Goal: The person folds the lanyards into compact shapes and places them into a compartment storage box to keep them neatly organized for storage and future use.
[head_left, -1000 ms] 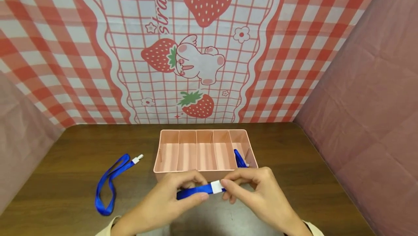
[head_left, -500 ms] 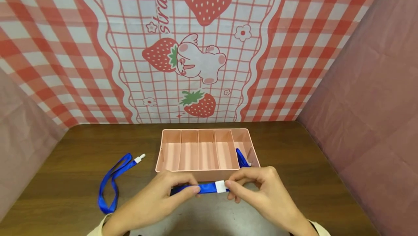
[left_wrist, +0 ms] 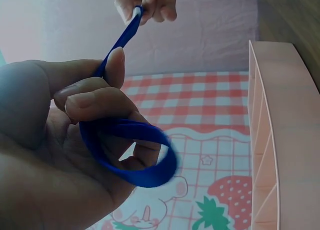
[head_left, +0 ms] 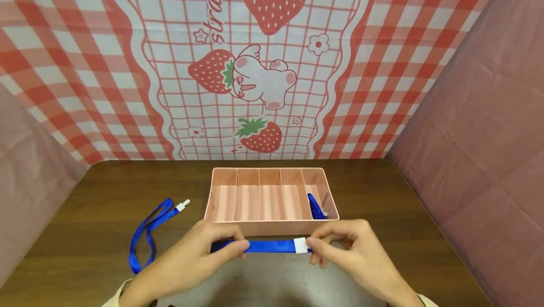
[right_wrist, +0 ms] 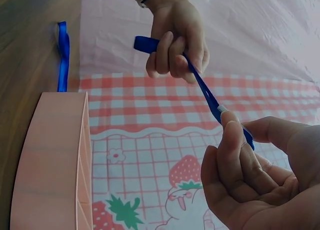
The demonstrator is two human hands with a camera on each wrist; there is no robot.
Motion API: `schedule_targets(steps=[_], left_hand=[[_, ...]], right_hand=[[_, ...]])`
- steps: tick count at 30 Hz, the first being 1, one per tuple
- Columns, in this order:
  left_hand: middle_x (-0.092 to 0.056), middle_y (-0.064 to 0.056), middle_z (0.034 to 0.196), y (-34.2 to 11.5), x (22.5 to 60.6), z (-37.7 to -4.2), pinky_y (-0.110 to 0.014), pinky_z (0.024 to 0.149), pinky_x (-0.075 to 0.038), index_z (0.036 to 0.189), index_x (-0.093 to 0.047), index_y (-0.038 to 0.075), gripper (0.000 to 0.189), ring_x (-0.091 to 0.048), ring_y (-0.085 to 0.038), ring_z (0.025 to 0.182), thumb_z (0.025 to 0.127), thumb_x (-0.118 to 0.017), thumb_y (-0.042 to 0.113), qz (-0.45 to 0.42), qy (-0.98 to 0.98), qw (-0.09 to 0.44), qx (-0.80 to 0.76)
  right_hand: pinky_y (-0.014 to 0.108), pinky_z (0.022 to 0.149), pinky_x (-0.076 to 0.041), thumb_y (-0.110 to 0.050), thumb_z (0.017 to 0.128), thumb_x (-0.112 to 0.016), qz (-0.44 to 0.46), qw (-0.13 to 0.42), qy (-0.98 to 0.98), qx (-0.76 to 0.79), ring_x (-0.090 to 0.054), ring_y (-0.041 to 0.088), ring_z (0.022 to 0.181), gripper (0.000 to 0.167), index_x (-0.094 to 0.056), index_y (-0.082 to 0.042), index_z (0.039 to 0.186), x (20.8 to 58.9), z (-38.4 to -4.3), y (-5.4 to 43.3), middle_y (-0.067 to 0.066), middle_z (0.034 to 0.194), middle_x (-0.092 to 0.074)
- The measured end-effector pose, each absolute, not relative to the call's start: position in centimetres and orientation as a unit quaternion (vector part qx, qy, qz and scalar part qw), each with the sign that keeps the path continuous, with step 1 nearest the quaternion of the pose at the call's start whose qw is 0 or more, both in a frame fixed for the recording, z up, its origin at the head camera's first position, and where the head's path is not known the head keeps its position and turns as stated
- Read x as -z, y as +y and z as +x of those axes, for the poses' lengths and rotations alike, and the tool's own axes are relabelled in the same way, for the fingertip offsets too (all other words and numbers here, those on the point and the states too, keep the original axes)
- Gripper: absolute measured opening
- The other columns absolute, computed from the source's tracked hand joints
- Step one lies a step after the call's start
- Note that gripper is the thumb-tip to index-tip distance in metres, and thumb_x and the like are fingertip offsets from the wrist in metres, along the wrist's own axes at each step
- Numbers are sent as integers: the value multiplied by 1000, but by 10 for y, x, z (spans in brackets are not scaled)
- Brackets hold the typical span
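A blue lanyard with a white clip piece is stretched level between both hands, just in front of the pink divided box. My left hand pinches the strap between thumb and fingers; in the left wrist view a loop of the strap hangs out of the curled fingers. At the other end, my right hand pinches the lanyard right beside the white piece. Inside the box's rightmost compartment lies another folded blue lanyard.
On the wooden table to the left lies one more blue lanyard with a white clip, partly hidden by the left forearm. A strawberry-print checked cloth hangs behind, with a pinkish cloth on the right side.
My hands have drawn apart, the left sliding leftward along the strap and the right shifting right with the white piece, so a longer stretch of lanyard shows between them.
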State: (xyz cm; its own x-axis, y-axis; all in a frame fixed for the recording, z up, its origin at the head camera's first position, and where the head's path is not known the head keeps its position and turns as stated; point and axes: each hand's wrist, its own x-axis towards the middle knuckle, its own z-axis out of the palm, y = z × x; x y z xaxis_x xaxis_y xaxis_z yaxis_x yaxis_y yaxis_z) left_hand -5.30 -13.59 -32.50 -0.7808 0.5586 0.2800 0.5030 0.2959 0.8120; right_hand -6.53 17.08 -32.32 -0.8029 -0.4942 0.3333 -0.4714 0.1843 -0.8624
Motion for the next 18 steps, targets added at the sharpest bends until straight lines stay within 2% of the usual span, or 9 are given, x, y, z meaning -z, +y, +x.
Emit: schedule_targets(steps=[8, 15, 18], left_hand=[[-53, 16, 68, -143, 325, -51, -19, 51, -42, 85, -64, 27, 20, -40, 4, 58, 103, -56, 24, 335, 803, 19, -492], [-57, 15, 72, -150, 326, -49, -20, 49, -42, 88, -65, 26, 18, -40, 5, 59, 103, -57, 20, 340, 804, 14, -488], [-49, 16, 68, -152, 327, -48, -18, 48, -40, 88, -65, 26, 18, -37, 6, 58, 103, -57, 19, 341, 802, 16, -489]], right_hand=[[33, 53, -55, 1, 94, -65, -295, 23, 774, 560, -65, 17, 59, 13, -73, -9, 92, 323, -63, 182, 1, 71, -70], [32, 54, -55, 0, 93, -66, -276, 18, 784, 555, -66, 17, 59, 11, -73, -9, 92, 324, -61, 192, 1, 70, -70], [32, 53, -55, 0, 93, -66, -273, 17, 786, 555, -66, 16, 59, 11, -73, -8, 92, 325, -60, 196, 1, 69, -70]])
